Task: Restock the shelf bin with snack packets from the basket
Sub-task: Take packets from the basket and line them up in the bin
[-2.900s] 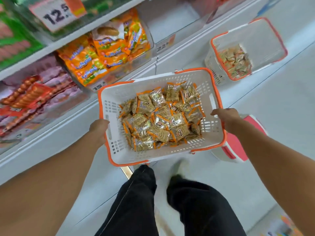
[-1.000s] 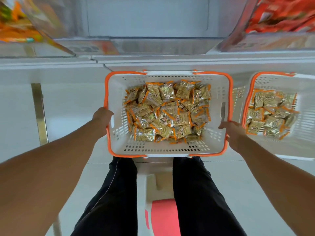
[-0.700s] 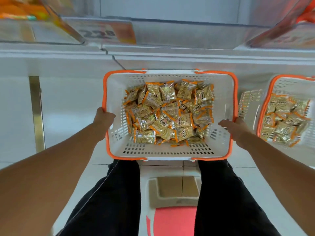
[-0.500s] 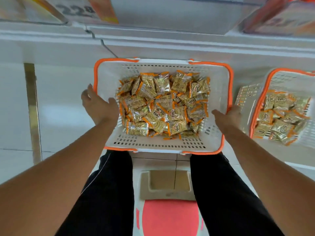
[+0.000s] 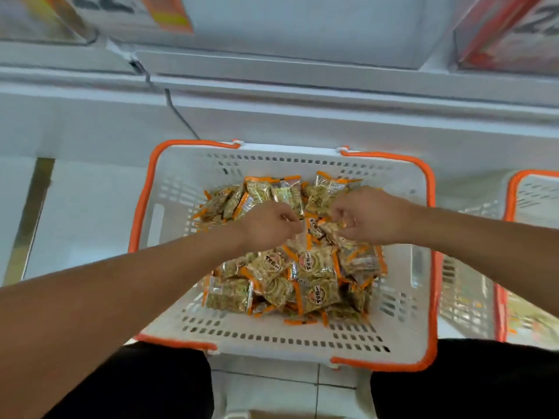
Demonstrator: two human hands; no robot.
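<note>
In the basket (image 5: pixel 402 313), both hands (image 5: pixel 266 226) seemingly gripping packets (image 5: pixel 314 267).

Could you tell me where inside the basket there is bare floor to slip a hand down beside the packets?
Bare floor in the basket: a strip along the near wall and another by the left wall's handle slot. The middle is crowded: snack packets piled deep, with the left hand and right hand among them.

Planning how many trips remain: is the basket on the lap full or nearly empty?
Partly full. A pile of snack packets covers most of the basket floor, well below its rim.
</note>
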